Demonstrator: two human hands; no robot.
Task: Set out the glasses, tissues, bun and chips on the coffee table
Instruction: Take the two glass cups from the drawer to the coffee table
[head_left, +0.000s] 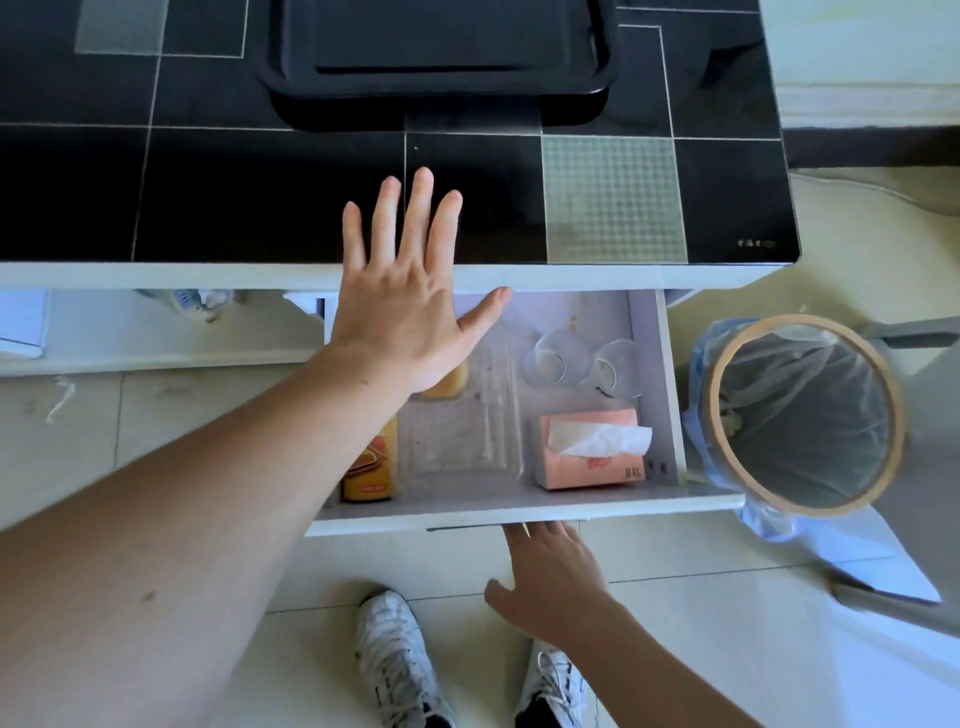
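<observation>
Pale floor tiles (675, 649) fill the lower view, w/ a lined waste bin (802, 415) at right and white sneakers at the bottom edge. Above them the black glass worktop (208, 197) is seen, crossed by thin white lines; a dark tray (441, 67) is set on its far part. Nothing of the task is laid out on it yet.

Under the worktop's front edge a white drawer (670, 395) is pulled open. All task items are held inside it. At its left, an orange chips pack (369, 467) is laid w/ its long axis running front to back, partly hidden by the forearm. Next to it a clear plastic tray is seen, and a yellowish bun (449, 382) at the tray's far-left corner, mostly covered by the hand. Front-right, a pink tissue pack (592, 449) is laid w/ long axis across the drawer, one sheet pulled up. Back-right, two glasses (582, 364) are stood side by side.

The left hand (405, 306) is spread flat, fingers apart, nothing held, hovering over the drawer's back-left and the worktop edge. The right hand (550, 577) is loose and empty, fingertips at the drawer's front lip; whether the handle is touched can't be told.

Judged from this: bun and chips lie directly below the left hand, so it's nearer to them; tissues and glasses lie fwd and right of the right hand.
</observation>
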